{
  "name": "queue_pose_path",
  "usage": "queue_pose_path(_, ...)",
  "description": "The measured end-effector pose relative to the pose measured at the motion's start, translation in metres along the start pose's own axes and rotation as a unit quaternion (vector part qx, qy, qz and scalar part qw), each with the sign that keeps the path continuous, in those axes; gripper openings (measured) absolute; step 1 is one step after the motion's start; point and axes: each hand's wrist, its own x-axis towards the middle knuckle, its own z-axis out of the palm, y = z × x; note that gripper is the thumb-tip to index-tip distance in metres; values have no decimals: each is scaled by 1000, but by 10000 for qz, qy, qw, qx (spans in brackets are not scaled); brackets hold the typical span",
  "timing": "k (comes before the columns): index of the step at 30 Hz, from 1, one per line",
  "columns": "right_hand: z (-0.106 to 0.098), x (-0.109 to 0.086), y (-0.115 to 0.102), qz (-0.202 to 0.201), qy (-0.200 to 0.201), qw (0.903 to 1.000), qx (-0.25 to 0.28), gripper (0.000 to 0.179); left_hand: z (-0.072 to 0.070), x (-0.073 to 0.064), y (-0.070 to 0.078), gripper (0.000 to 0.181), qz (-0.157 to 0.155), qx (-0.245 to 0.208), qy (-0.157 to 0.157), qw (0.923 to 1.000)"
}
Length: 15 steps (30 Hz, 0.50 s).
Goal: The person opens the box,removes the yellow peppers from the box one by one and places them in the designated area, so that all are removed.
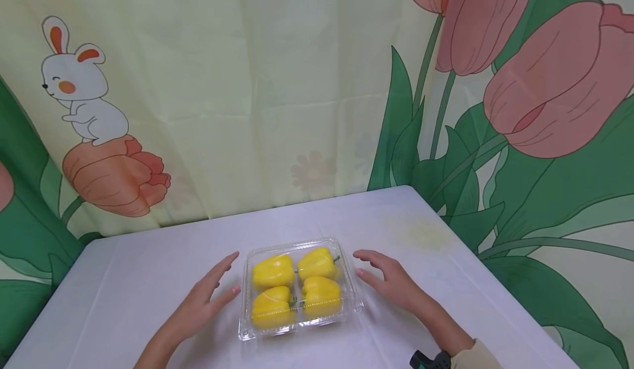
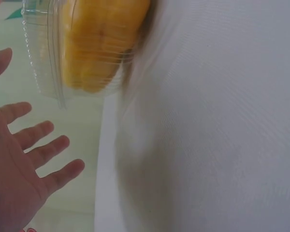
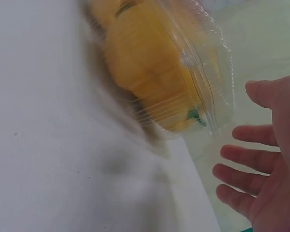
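A clear plastic clamshell box (image 1: 250, 333) sits on the white table with its lid down. Inside it are several yellow bell peppers (image 1: 273, 271), some with green stems showing. To the left of the box, my left hand (image 1: 202, 303) is held apart from it, fingers extended and thumb toward the box. On the other side, my right hand (image 1: 391, 282) hovers near the box's right edge, fingers loosely bent and holding nothing. Both wrist views show a gap between the hand and the ribbed plastic wall (image 2: 53, 53).
The white cloth-covered table (image 1: 386, 226) reaches back to a curtain (image 1: 297, 83) printed with a rabbit, tulips and leaves. A dark device (image 1: 430, 360) is strapped at the right wrist, by a beige sleeve (image 1: 476, 356).
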Motion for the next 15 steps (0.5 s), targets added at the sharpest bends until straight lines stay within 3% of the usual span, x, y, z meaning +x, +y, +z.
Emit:
queue_pose_path(8,1,-5,1,27,-293,9994,187,43,3,1,2,62,37,-43,-31,10000)
queue_pose_path(15,0,-11,1,-132,-541,9974,449,43,5,-1,9,61,-52,-251,-281,9993)
